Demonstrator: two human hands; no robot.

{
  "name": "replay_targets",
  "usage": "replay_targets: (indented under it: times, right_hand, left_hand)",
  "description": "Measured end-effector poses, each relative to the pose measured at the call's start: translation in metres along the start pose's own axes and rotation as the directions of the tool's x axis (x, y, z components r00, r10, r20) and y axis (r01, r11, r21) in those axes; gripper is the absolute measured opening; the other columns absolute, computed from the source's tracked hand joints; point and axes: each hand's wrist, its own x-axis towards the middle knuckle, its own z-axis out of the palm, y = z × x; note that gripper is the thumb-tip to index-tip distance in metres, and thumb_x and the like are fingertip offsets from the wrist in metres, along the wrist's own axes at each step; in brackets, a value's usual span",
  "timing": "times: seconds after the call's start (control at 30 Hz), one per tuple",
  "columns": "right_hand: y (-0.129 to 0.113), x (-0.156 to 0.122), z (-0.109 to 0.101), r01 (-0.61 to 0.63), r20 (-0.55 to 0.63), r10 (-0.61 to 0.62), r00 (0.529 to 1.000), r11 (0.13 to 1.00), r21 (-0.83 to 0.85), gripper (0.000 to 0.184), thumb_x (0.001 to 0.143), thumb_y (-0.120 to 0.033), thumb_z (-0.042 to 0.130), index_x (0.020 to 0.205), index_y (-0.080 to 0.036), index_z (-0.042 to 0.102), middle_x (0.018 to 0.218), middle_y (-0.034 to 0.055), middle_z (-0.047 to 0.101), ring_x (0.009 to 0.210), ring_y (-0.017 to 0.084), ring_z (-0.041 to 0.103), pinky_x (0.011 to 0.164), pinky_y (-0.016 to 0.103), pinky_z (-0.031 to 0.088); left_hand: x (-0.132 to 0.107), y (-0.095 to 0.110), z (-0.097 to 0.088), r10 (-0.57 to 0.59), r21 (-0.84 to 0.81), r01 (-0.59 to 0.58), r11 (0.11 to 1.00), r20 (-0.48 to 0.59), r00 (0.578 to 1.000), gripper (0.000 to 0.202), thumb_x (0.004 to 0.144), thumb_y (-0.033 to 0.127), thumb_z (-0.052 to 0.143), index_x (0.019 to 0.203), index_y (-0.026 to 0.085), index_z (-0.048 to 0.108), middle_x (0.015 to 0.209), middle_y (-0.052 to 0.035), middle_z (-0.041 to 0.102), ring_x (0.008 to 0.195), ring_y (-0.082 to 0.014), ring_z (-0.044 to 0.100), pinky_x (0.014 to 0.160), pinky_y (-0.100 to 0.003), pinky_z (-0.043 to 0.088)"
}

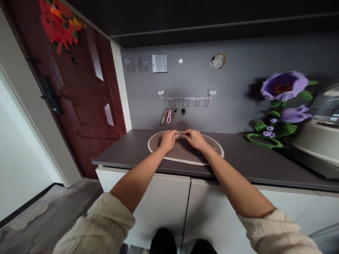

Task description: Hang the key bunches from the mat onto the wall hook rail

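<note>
My left hand (168, 139) and my right hand (194, 138) meet over an oval brown mat (185, 155) on a dark countertop (246, 158). Both hands have their fingers curled and pinched around a small metal object (178, 137), which looks like a key ring or keys; it is too small to name for sure. Both forearms are bare, with cream knitted sleeves pushed up.
A hook rail (185, 98) on the grey wall above holds several keys (169, 114). Purple artificial flowers (283, 106) stand at the right, next to a large domed appliance (320, 134). A dark red door (79, 88) is at the left. White cabinet doors (169, 201) are below the counter.
</note>
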Motion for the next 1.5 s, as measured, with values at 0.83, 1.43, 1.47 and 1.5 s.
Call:
replay_targets:
  times: [0.83, 1.43, 1.47, 1.5]
  right_hand:
    - [0.008, 0.004, -0.001, -0.069, -0.137, 0.153, 0.979, 0.874, 0.482, 0.019, 0.069, -0.032, 0.053, 0.073, -0.015, 0.060, 0.069, 0.0014, 0.062, 0.062, 0.011, 0.055, 0.059, 0.022, 0.043]
    - [0.005, 0.088, -0.053, -0.172, -0.112, 0.500, 0.859, 0.486, 0.857, 0.009, 0.074, -0.010, 0.047, 0.067, -0.015, 0.050, 0.058, -0.0013, 0.053, 0.050, 0.006, 0.050, 0.051, 0.022, 0.050]
    - [0.005, 0.095, -0.053, -0.174, -0.120, 0.515, 0.849, 0.487, 0.856, 0.010, 0.073, -0.009, 0.046, 0.066, -0.015, 0.050, 0.057, -0.0018, 0.052, 0.049, 0.006, 0.050, 0.050, 0.021, 0.049]
    - [0.006, 0.101, -0.053, -0.180, -0.126, 0.528, 0.840, 0.489, 0.853, 0.011, 0.073, -0.008, 0.045, 0.066, -0.016, 0.049, 0.055, -0.0021, 0.052, 0.048, 0.006, 0.049, 0.049, 0.021, 0.049]
  left_hand:
    - [-0.005, 0.004, 0.002, 0.086, -0.105, -0.100, 0.989, -0.135, 0.987, 0.019, 0.082, 0.024, 0.041, 0.090, 0.019, 0.057, 0.090, -0.0040, 0.062, 0.085, -0.0155, 0.053, 0.077, -0.027, 0.038]
    - [-0.002, 0.004, 0.006, 0.064, -0.027, -0.063, 0.998, 0.041, 0.997, 0.017, 0.079, 0.017, 0.042, 0.078, 0.017, 0.059, 0.079, -0.0043, 0.061, 0.079, -0.0150, 0.051, 0.071, -0.026, 0.036]
    - [-0.002, 0.004, 0.006, 0.062, -0.030, -0.061, 0.998, 0.041, 0.997, 0.017, 0.079, 0.017, 0.042, 0.078, 0.017, 0.059, 0.079, -0.0043, 0.061, 0.078, -0.0149, 0.051, 0.071, -0.026, 0.037]
    - [-0.002, 0.003, 0.006, 0.061, -0.034, -0.059, 0.998, 0.040, 0.997, 0.017, 0.079, 0.017, 0.042, 0.077, 0.017, 0.058, 0.078, -0.0042, 0.060, 0.078, -0.0148, 0.051, 0.071, -0.026, 0.037]
